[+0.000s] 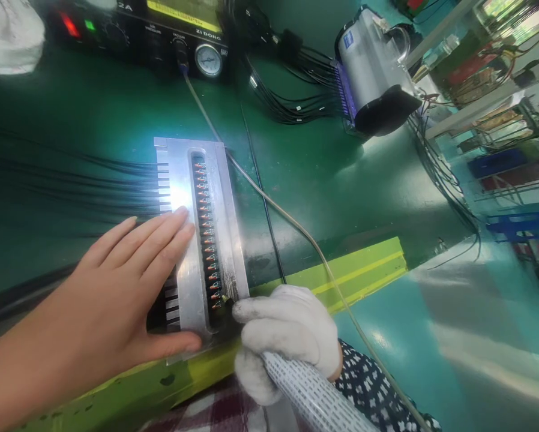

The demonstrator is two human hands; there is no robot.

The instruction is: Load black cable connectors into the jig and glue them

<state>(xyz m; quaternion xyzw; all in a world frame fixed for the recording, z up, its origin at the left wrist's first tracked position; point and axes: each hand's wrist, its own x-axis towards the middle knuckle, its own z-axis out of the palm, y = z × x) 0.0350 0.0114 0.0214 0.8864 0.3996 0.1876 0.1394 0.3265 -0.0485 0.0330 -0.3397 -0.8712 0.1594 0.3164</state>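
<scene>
My bare left hand (129, 276) lies thumb-spread on the silver slotted metal fixture (227, 234) at the yellow-green edge strip (364, 270); my white-gloved right hand (292, 333) grips a grey-patterned tube (314, 393) beside it — rightward, a beige hose (292, 221) crosses green tabletop (364, 192).

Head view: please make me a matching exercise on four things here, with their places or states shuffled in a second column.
Things:
1. Left hand
2. Right hand
3. Round gauge
4. Yellow strip

Places or states:
A. On the front of the black box
B. Along the edge of the green table
C. Bare, laid on the metal plate
D. In a white glove, closed around the patterned tube

Right pairs: 1-C, 2-D, 3-A, 4-B
</scene>
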